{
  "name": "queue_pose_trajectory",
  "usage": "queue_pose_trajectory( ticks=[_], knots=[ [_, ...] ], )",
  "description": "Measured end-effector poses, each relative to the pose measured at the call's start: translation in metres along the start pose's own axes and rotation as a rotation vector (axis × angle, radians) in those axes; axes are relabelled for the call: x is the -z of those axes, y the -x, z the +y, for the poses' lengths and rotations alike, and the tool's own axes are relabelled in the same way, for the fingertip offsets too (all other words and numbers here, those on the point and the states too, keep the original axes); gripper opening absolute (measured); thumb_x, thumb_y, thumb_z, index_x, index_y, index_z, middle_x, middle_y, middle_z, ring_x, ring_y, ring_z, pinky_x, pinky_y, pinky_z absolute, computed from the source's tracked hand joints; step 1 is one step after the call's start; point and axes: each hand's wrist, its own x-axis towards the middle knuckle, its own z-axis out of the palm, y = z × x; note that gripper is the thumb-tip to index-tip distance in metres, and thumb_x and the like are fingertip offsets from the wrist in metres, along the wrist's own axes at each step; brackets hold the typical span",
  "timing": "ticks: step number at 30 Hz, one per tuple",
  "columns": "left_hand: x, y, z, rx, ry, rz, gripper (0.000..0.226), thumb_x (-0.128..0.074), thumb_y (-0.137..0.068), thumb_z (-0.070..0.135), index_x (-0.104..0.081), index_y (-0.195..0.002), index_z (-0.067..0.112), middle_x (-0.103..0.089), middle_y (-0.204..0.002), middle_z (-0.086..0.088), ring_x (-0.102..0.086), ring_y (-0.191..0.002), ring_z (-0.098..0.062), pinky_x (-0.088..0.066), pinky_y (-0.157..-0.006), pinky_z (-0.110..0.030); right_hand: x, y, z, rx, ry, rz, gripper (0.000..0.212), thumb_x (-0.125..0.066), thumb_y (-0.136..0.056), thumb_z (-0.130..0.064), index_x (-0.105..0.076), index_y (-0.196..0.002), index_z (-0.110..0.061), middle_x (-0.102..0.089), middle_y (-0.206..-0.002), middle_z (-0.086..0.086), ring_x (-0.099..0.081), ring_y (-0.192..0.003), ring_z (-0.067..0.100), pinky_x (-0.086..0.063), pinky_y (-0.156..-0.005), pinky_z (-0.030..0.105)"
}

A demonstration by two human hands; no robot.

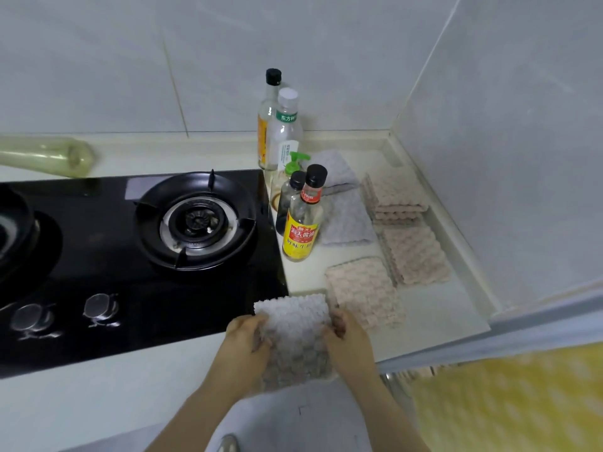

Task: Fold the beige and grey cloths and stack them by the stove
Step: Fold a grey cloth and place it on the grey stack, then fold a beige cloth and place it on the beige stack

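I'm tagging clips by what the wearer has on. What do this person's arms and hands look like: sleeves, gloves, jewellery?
The left hand and right hand are bare: no gloves, no rings that show. The forearms are uncovered to the frame's edge, with no sleeve, watch or bracelet in view.

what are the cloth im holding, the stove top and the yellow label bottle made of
Cloth: soft matt pile, probably microfibre or terry; it shows rows of fluffy bumps.
Stove top: likely black glass, glossy; it mirrors the knobs.
Bottle: clear glass or plastic, cannot tell which; smooth and see-through.
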Motion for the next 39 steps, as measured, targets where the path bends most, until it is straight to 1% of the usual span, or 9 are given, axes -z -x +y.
queue_pose_trajectory(
  ticks=[3,9,14,18,20,23,28,35,39],
  knots=[
    [0.006,0.003,0.009,-0.012,-0.03,0.025,0.039,-0.05,-0.094,0.01,-0.049,-0.133,0.015,-0.036,-0.13,0.001,-0.047,-0.103,-0.009,-0.038,-0.081,-0.008,0.006,0.007,-0.009,0.021,0.009,0.015,0.039,-0.051,-0.095,-0.01,-0.05,-0.134,-0.012,-0.06,-0.115,0.002,-0.056,-0.098,0.016,-0.044,-0.081,0.023],
    [0.015,0.027,0.038,-0.096,-0.009,0.107,0.036,-0.055,-0.091,0.013,-0.054,-0.127,0.019,-0.045,-0.129,0.0,-0.053,-0.112,-0.014,-0.04,-0.093,-0.02,0.019,0.02,-0.029,0.137,-0.003,0.029,0.031,-0.055,-0.094,-0.014,-0.057,-0.125,-0.016,-0.06,-0.119,-0.001,-0.056,-0.108,0.012,-0.041,-0.088,0.019],
    [0.02,0.071,0.046,-0.119,0.029,0.263,0.032,-0.055,-0.092,0.016,-0.054,-0.123,0.025,-0.047,-0.124,0.007,-0.052,-0.103,-0.005,-0.038,-0.082,-0.013,0.021,0.037,-0.046,0.259,-0.044,-0.046,0.03,-0.055,-0.094,-0.016,-0.056,-0.124,-0.019,-0.058,-0.114,-0.006,-0.056,-0.094,0.001,-0.041,-0.068,0.003],
    [0.042,0.114,0.038,-0.083,0.059,0.401,0.034,-0.054,-0.093,0.019,-0.052,-0.126,0.026,-0.046,-0.128,0.008,-0.052,-0.108,-0.005,-0.04,-0.078,-0.014,0.007,0.061,-0.074,0.335,-0.062,-0.125,0.031,-0.055,-0.092,-0.02,-0.056,-0.123,-0.023,-0.063,-0.111,-0.006,-0.06,-0.091,0.005,-0.053,-0.083,0.029],
    [0.06,0.135,0.033,-0.073,0.062,0.48,0.034,-0.054,-0.093,0.02,-0.052,-0.127,0.025,-0.047,-0.129,0.008,-0.052,-0.107,-0.005,-0.042,-0.08,-0.016,-0.006,0.078,-0.091,0.39,-0.07,-0.163,0.032,-0.056,-0.092,-0.019,-0.057,-0.124,-0.021,-0.065,-0.11,-0.004,-0.06,-0.09,0.003,-0.053,-0.083,0.026],
    [0.089,0.169,0.02,-0.079,0.068,0.589,0.034,-0.054,-0.093,0.02,-0.052,-0.127,0.024,-0.049,-0.128,0.009,-0.052,-0.106,-0.003,-0.041,-0.076,-0.011,-0.032,0.11,-0.119,0.494,-0.062,-0.236,0.03,-0.057,-0.092,-0.018,-0.057,-0.122,-0.021,-0.062,-0.105,-0.009,-0.056,-0.087,-0.005,-0.044,-0.07,0.005],
    [0.143,0.237,-0.024,-0.052,0.103,0.733,0.031,-0.054,-0.092,0.02,-0.053,-0.122,0.029,-0.051,-0.128,0.011,-0.053,-0.105,-0.004,-0.041,-0.067,-0.01,-0.094,0.181,-0.162,0.615,-0.057,-0.374,0.029,-0.057,-0.092,-0.019,-0.057,-0.121,-0.023,-0.063,-0.106,-0.01,-0.057,-0.091,-0.004,-0.041,-0.069,0.008],
    [0.25,0.379,-0.123,-0.008,0.121,0.918,0.032,-0.053,-0.093,0.022,-0.052,-0.124,0.029,-0.052,-0.127,0.013,-0.053,-0.109,-0.005,-0.039,-0.087,-0.018,-0.226,0.323,-0.206,0.748,-0.073,-0.519,0.026,-0.054,-0.094,-0.022,-0.056,-0.119,-0.027,-0.06,-0.109,-0.012,-0.056,-0.091,-0.008,-0.042,-0.065,0.005],
    [0.306,0.445,-0.177,-0.005,0.128,1.024,0.031,-0.055,-0.092,0.02,-0.054,-0.122,0.026,-0.055,-0.125,0.012,-0.056,-0.104,-0.005,-0.04,-0.083,-0.016,-0.298,0.395,-0.225,0.801,-0.087,-0.58,0.025,-0.053,-0.095,-0.023,-0.057,-0.118,-0.028,-0.06,-0.113,-0.012,-0.056,-0.095,-0.007,-0.043,-0.064,0.007]
  ],
)
